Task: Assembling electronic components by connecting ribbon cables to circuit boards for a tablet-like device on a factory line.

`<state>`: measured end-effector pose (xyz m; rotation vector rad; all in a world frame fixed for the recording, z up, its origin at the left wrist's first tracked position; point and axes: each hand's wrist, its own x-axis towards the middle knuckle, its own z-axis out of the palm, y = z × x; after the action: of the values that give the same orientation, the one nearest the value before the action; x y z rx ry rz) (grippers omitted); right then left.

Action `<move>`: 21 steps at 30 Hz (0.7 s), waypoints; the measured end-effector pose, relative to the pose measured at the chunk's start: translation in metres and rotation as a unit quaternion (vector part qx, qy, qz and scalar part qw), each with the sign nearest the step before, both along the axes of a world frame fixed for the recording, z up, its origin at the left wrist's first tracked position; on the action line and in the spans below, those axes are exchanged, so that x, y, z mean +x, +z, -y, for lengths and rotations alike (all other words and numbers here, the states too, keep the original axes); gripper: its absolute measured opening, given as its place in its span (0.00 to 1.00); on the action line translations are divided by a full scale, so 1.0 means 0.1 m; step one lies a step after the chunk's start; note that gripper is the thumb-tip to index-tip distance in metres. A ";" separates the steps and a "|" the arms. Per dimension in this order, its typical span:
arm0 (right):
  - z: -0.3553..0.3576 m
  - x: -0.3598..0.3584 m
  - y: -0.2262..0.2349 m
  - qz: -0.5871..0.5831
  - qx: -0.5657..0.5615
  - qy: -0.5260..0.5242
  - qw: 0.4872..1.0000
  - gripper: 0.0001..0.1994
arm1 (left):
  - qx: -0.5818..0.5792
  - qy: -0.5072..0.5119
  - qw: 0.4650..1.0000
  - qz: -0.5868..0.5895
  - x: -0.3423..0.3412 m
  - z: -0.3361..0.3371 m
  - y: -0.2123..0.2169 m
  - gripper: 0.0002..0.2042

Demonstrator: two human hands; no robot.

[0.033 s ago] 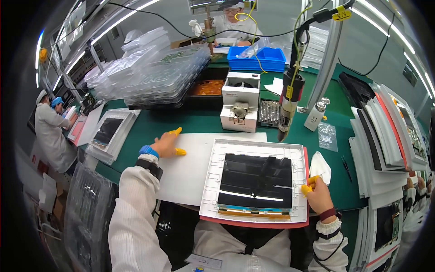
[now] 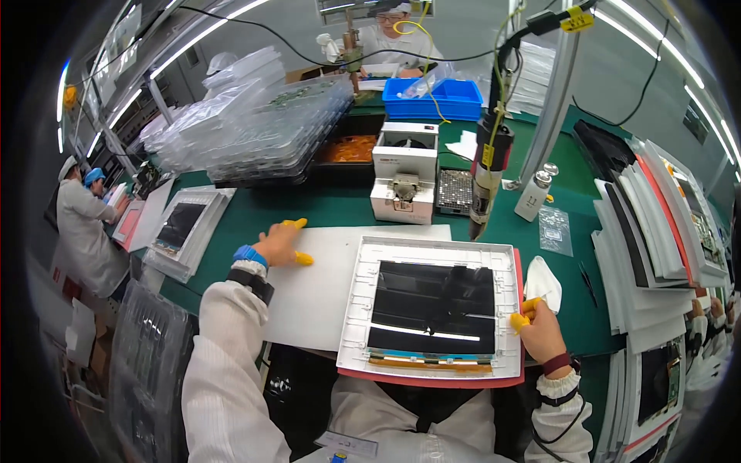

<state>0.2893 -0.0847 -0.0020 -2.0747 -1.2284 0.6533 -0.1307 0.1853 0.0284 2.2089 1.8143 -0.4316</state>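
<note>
In front of me lies a white plastic display frame (image 2: 353, 309) with a black screen panel (image 2: 432, 305) in it and an orange-brown strip along its near side. A red foam sheet (image 2: 463, 381) shows beneath it. My right hand (image 2: 539, 330), with yellow finger cots, is closed at the frame's right edge; the undersides of its fingers are hidden. My left hand (image 2: 279, 245) rests with thumb and forefinger spread on a white foam sheet (image 2: 309, 301), which runs partly under the frame. A white cloth (image 2: 543, 282) lies beside my right hand.
A screwdriver (image 2: 485, 185) hangs over the frame's far side. Behind stand a white screw feeder (image 2: 404, 201), a blue bin (image 2: 432, 108) and stacked clear trays (image 2: 282, 127). Right are a pump bottle (image 2: 534, 197), tweezers (image 2: 588, 284) and stacked foam sheets (image 2: 637, 262). Another person (image 2: 394, 42) sits opposite.
</note>
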 end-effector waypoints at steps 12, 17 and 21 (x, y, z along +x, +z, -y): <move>-0.10 -0.02 0.00 -0.017 0.001 0.009 1.000 0.13 | 0.028 -0.037 0.985 -0.163 -0.95 -0.42 1.05 0.20; -0.11 -0.02 -0.11 -0.046 0.034 0.012 0.998 0.13 | 0.027 0.042 0.978 -0.202 -1.15 -0.22 1.61 0.20; -0.13 -0.02 -0.10 -0.017 0.034 0.001 0.999 0.13 | 0.092 0.068 0.967 -0.227 -1.40 -0.25 1.62 0.18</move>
<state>0.2869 -0.0720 -0.0119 -1.9994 -1.2167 0.6349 -0.2705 0.2103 0.1908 2.2140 2.3052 -0.8263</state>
